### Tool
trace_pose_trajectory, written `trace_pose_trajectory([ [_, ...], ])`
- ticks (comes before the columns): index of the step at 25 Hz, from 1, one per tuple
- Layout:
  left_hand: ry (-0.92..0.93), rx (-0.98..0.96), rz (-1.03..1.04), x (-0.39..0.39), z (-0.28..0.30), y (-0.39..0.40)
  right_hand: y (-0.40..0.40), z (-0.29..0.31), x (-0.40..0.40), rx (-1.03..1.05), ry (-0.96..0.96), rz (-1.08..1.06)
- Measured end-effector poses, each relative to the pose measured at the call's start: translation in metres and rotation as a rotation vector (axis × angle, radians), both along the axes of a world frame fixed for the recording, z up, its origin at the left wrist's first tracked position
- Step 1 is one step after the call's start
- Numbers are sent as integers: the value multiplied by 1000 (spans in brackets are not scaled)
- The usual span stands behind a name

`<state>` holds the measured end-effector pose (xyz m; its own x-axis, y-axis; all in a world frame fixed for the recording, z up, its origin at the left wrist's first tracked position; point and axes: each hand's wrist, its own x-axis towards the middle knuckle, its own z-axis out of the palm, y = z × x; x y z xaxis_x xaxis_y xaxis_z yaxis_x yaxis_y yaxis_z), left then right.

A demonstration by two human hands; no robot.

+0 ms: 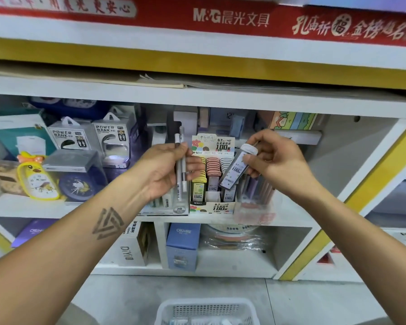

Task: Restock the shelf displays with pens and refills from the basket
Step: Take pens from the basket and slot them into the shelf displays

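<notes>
- Left hand [167,171]: raised in front of the middle shelf, palm toward the camera. Thumb and fingers are curled around two white pens [181,160], which stand nearly upright and side by side, their upper ends rising above the hand.
- Right hand [275,158]: raised to the right of the left hand, well apart from it. Thumb and fingertips pinch a lead refill case [234,171], lavender with a white cap. The case is tilted, cap up and to the right, lower end down and to the left.
- Refill case position: directly above the refill display box [212,184], at its right-hand side. The box stands on the white shelf [21,205] and holds rows of yellow, pink and grey-lavender cases.
- Clear holder [253,202]: just right of the display box, containing pastel pens; contents are blurred.
- White basket [206,309]: on the floor at the bottom edge of the view, below both forearms. Its contents cannot be identified.
- Left part of the shelf: power bank packages [89,137], a yellow chick clock [36,177] and a dark blue clock [79,186].
</notes>
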<state>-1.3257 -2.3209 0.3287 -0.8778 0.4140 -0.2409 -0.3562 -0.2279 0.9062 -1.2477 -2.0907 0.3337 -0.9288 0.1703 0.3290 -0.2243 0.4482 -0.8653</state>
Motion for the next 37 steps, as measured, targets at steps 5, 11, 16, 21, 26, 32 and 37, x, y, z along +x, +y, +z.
trace_pose_trajectory([
  [5,-29,-92,-45,7,2,-1,-11,-18,-6,438,40,-7],
  [11,2,-66,-89,10,0,-9,-23,-28,-18,732,90,9],
  [16,-20,-45,-95,8,-6,-15,-31,-29,-23,759,93,-38],
  [21,-8,-61,-98,3,-9,-20,-29,-14,-23,620,60,-86],
  [26,5,-68,-123,5,-11,-15,-11,-6,-8,680,82,-133],
  [32,-16,-41,-198,10,-15,0,-14,-30,4,911,179,-41],
  [37,-13,-40,-303,14,-19,10,-13,-34,-1,880,157,-28],
])
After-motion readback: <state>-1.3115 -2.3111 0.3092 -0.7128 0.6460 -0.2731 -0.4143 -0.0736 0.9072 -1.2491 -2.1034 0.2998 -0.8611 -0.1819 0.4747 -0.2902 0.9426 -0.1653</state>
